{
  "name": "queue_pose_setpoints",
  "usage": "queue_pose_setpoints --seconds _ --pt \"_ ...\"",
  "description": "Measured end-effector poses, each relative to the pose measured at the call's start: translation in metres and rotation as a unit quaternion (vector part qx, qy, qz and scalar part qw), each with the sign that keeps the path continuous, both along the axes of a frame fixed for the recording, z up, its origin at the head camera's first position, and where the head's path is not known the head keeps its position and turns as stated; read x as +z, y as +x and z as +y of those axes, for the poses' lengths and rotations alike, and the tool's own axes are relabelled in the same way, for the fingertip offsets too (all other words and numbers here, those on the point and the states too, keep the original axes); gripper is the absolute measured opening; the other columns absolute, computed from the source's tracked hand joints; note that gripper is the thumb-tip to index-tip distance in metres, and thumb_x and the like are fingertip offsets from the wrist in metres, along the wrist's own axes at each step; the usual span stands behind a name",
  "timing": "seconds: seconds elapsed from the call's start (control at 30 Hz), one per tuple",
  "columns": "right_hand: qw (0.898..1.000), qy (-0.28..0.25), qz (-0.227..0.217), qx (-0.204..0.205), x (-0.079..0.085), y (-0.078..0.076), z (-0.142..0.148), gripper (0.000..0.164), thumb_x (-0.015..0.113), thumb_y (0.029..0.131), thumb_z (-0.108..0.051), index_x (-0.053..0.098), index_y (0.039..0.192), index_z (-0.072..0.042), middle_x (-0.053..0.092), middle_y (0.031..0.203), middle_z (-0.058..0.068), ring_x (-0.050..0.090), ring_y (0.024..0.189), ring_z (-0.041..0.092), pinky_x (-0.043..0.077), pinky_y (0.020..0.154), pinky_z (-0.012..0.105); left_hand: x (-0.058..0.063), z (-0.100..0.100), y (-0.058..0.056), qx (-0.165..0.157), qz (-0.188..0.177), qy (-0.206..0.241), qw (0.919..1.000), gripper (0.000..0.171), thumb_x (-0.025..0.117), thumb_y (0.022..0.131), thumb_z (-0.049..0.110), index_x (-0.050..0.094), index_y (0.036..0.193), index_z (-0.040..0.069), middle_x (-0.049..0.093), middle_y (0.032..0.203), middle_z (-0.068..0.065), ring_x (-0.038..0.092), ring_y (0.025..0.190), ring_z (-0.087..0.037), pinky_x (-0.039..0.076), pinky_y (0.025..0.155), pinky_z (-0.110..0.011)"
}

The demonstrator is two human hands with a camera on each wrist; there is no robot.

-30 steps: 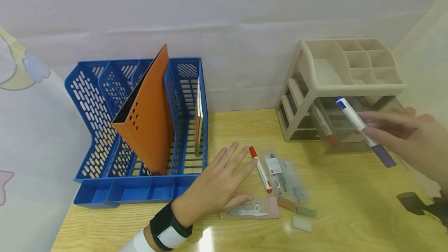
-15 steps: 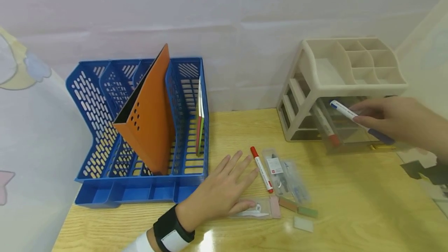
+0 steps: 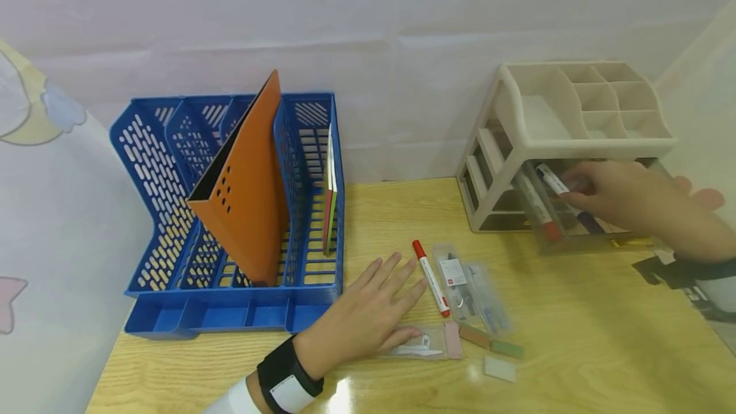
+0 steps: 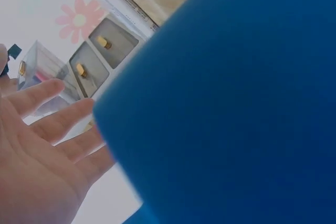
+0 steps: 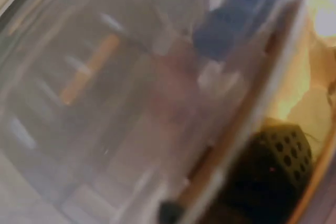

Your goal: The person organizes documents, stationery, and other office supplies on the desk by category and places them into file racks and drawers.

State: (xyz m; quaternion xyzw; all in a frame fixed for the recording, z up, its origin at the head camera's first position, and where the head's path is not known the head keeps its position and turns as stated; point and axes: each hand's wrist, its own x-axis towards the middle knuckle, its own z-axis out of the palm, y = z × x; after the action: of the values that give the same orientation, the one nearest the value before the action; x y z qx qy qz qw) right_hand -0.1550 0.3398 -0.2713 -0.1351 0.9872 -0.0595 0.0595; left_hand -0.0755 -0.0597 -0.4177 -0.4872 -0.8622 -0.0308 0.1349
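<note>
In the head view my right hand (image 3: 615, 193) reaches into the pulled-out clear drawer (image 3: 549, 245) and pinches a white marker (image 3: 553, 179) with a blue cap. Beside it in the drawer lies a red-ended marker (image 3: 540, 209). Blurred through clear plastic, a blue cap (image 5: 231, 24) shows in the right wrist view. My left hand (image 3: 370, 305) has its fingers spread low over the table, its thumb overlapping a clear flat packet (image 3: 425, 344). The left wrist view shows that palm (image 4: 42, 156) with nothing in it. Just past its fingertips is a red marker (image 3: 431, 280).
A beige drawer unit (image 3: 592, 144) stands at the back right. At left, a blue file rack (image 3: 230, 296) holds an orange folder (image 3: 247, 203) and thin booklets (image 3: 329, 209). Clear packs (image 3: 457, 280) and small blocks (image 3: 499, 369) lie on the wooden table.
My right hand has moved left and deeper into the drawer, lowering the blue-capped marker in beside the red-ended one. The left hand has hardly moved.
</note>
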Motion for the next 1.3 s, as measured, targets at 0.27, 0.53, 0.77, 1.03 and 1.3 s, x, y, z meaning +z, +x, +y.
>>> queue_pose_setpoints --seconds 0.27,0.53,0.77,1.03,1.3 --pt "0.998 -0.013 -0.049 -0.022 -0.003 -0.001 -0.002 0.046 0.069 0.098 -0.015 0.054 0.124 0.02 0.072 0.099 0.033 0.075 0.08 0.035 0.061 0.062 0.045 -0.002 0.012 -0.002 -0.001 0.004 -0.006 1.0 0.065 0.046 0.104 0.06 0.049 0.154 0.018 0.045 0.161 -0.014 0.038 0.151 -0.037 0.039 0.12 -0.051" --pt "0.999 0.011 -0.036 -0.017 -0.007 0.0 0.001 0.051 0.063 0.103 -0.024 0.052 0.129 0.019 0.071 0.103 0.034 0.071 0.069 0.024 0.058 0.058 0.043 -0.002 0.021 -0.005 0.007 -0.009 0.007 0.9999 0.066 0.047 0.104 0.058 0.046 0.156 0.017 0.044 0.16 -0.016 0.04 0.15 -0.039 0.04 0.12 -0.051" --pt "0.999 0.038 0.022 0.012 -0.003 0.015 0.002 0.039 0.062 0.101 -0.017 0.057 0.126 0.014 0.075 0.096 0.028 0.071 0.067 0.026 0.056 0.053 0.038 -0.002 0.026 -0.009 0.035 -0.02 0.029 0.9988 0.064 0.057 0.102 0.052 0.047 0.154 0.015 0.049 0.157 -0.015 0.045 0.146 -0.038 0.042 0.118 -0.052" --pt "0.998 0.011 0.063 -0.014 0.012 0.047 -0.021 0.038 0.061 0.103 -0.016 0.057 0.132 0.009 0.074 0.1 0.02 0.07 0.08 0.036 0.058 0.074 0.058 0.004 0.029 -0.014 0.102 -0.053 0.052 0.992 0.061 0.062 0.102 0.042 0.048 0.153 0.013 0.046 0.159 -0.015 0.045 0.146 -0.039 0.041 0.119 -0.053" --pt "0.958 -0.052 0.27 0.077 0.009 0.075 -0.054 0.054 0.05 0.107 -0.046 0.068 0.118 0.004 0.068 0.113 0.027 0.065 0.091 0.047 0.051 0.067 0.059 0.007 0.034 -0.019 0.168 -0.064 0.067 0.9815 0.057 0.066 0.099 0.037 0.052 0.149 0.014 0.052 0.154 -0.016 0.049 0.142 -0.04 0.045 0.114 -0.056"
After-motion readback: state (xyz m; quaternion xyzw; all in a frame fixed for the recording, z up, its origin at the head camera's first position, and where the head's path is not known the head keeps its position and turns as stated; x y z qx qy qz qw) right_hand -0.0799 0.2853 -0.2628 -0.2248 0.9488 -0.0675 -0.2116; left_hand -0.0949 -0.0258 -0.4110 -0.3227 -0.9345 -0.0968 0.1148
